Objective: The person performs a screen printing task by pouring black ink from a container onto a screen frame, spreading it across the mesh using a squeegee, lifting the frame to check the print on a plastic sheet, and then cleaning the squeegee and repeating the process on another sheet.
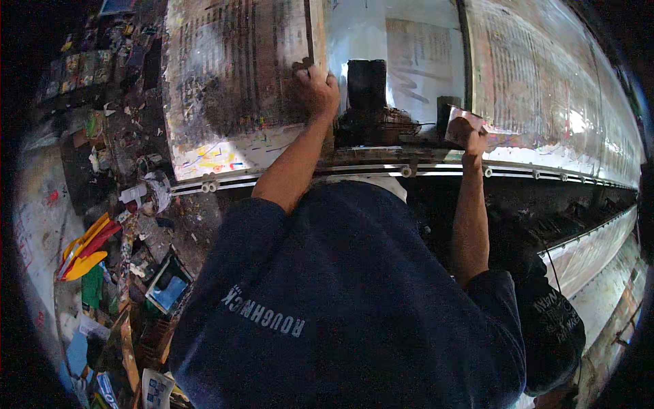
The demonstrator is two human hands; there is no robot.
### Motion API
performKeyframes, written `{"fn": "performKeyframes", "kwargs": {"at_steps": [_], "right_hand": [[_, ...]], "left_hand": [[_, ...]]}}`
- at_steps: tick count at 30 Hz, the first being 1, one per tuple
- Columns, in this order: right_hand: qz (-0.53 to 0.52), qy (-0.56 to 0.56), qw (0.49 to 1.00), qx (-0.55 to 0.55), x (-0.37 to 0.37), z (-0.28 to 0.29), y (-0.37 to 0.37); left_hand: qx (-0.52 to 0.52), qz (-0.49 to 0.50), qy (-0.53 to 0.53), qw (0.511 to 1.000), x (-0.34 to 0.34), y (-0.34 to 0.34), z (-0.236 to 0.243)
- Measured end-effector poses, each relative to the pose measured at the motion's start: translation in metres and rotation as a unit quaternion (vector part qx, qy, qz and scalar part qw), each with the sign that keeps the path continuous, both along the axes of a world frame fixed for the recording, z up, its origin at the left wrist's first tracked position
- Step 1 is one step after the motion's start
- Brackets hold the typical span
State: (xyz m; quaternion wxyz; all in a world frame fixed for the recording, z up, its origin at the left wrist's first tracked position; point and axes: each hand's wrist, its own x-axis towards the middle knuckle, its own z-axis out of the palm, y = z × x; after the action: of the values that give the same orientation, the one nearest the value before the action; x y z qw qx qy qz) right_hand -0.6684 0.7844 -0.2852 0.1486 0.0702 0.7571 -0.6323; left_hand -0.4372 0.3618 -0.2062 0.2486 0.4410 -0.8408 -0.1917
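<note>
A wood-edged frame (470, 75) with a pale, smeared panel lies on the long table ahead of me. My left hand (320, 94) is closed on the frame's left bar (318, 31), fingers curled over it. Near the frame's right side, my right hand (471, 136) grips a flat, pinkish rectangular piece (460, 121), whose kind I cannot make out. Between my hands, a black rectangle (366, 85) shows on the panel. Dark, wet-looking ink (381, 126) pools along its near end.
The stained long table (238, 61) stretches to both sides, with a metal rail (436, 170) along its near edge. Scraps and rubbish litter the floor at left, beside yellow and red pieces (87, 249) and a blue tray (169, 286). Dark cloth (555, 327) shows at lower right.
</note>
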Motion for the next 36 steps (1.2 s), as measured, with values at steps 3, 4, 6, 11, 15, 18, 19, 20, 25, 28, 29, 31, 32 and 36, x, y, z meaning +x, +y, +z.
{"fn": "performKeyframes", "kwargs": {"at_steps": [3, 4, 6, 11, 15, 18, 19, 20, 25, 28, 29, 31, 32, 36], "right_hand": [[0.029, 0.042, 0.998, -0.025, -0.013, -0.025, 0.006], [0.097, 0.131, 0.986, 0.046, -0.01, -0.022, 0.003], [0.004, -0.008, 0.999, 0.049, 0.006, 0.005, -0.013], [0.229, 0.249, 0.841, 0.423, 0.123, 0.127, -0.104], [0.526, 0.28, 0.705, 0.385, 0.142, 0.168, -0.223], [0.556, 0.295, 0.683, 0.371, 0.092, 0.167, -0.297], [0.562, 0.279, 0.68, 0.38, 0.086, 0.163, -0.312], [0.523, 0.292, 0.68, 0.423, 0.086, 0.159, -0.319], [0.446, 0.378, 0.745, 0.321, 0.15, 0.142, -0.279], [0.45, 0.391, 0.742, 0.307, 0.18, 0.139, -0.25], [0.438, 0.408, 0.746, 0.293, 0.187, 0.141, -0.244], [0.451, 0.396, 0.742, 0.298, 0.191, 0.148, -0.237], [0.468, 0.383, 0.732, 0.313, 0.192, 0.153, -0.234], [0.49, 0.358, 0.711, 0.355, 0.198, 0.169, -0.22]], "left_hand": [[0.022, -0.016, -0.041, 0.999, 0.004, -0.003, -0.025], [0.024, -0.017, -0.04, 0.999, 0.003, -0.005, -0.036], [0.138, 0.0, -0.031, 0.99, 0.001, -0.007, -0.06], [0.175, 0.008, 0.019, 0.984, 0.009, 0.005, -0.081], [0.201, 0.005, -0.056, 0.978, 0.007, -0.004, -0.046], [0.178, 0.002, -0.046, 0.983, -0.001, -0.019, -0.018], [0.218, 0.002, -0.058, 0.974, -0.005, -0.023, -0.014], [0.245, 0.004, -0.083, 0.966, -0.01, -0.027, -0.015], [0.025, 0.026, -0.04, 0.999, -0.02, -0.021, -0.066], [0.026, -0.005, 0.0, 1.0, -0.02, -0.021, -0.099], [0.078, -0.007, 0.028, 0.997, -0.02, -0.02, -0.104], [0.126, -0.014, 0.06, 0.99, -0.019, -0.021, -0.1], [0.181, -0.003, 0.08, 0.98, -0.019, -0.021, -0.092], [0.013, 0.005, 0.077, 0.997, -0.015, -0.019, -0.041]]}}
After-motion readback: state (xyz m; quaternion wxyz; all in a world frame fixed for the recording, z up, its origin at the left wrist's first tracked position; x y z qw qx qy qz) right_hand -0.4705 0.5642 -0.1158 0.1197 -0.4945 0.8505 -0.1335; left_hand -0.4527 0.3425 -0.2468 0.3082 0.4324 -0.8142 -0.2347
